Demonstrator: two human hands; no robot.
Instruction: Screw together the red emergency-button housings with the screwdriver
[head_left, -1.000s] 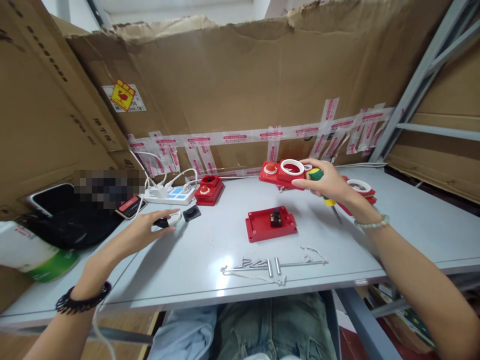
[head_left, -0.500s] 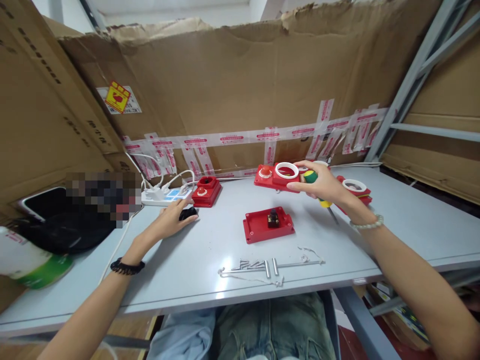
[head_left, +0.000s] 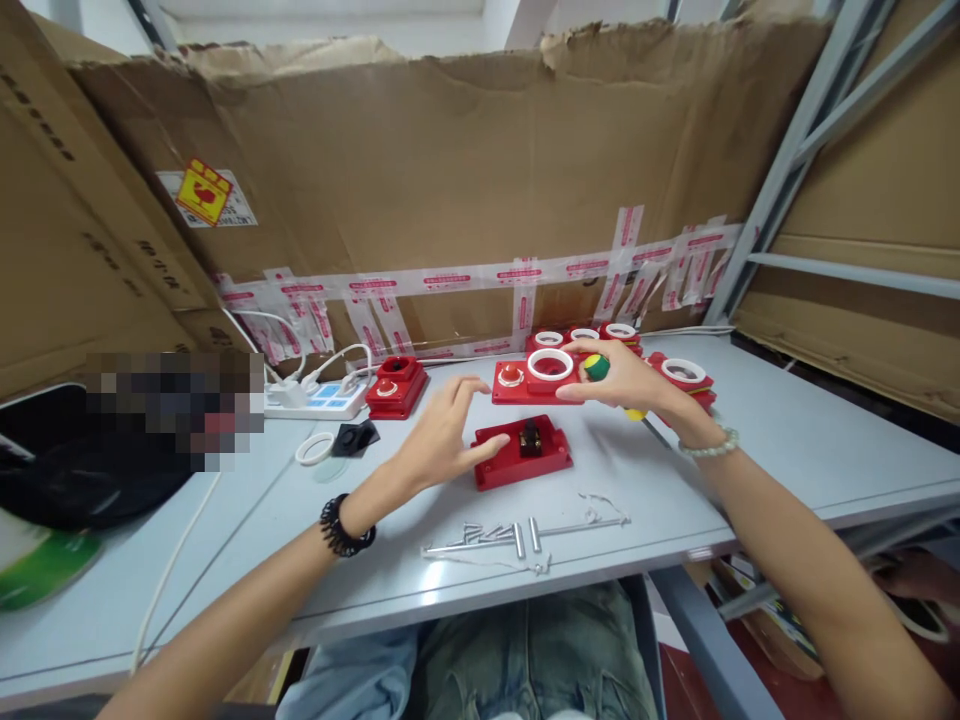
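A red cover (head_left: 537, 390) sits roughly level at the middle of the table, its right end in the right hand (head_left: 624, 378); whether it rests on the tabletop is hard to tell. It carries a round red button (head_left: 511, 373) on the left and a white ring (head_left: 550, 376) around a wide opening. The same hand grips a screwdriver (head_left: 598, 367), green and yellow at the handle, its shaft slanting down to the near right. Just nearer lies a shallow red base (head_left: 501, 474), open side up, with a black block (head_left: 531, 436) inside.
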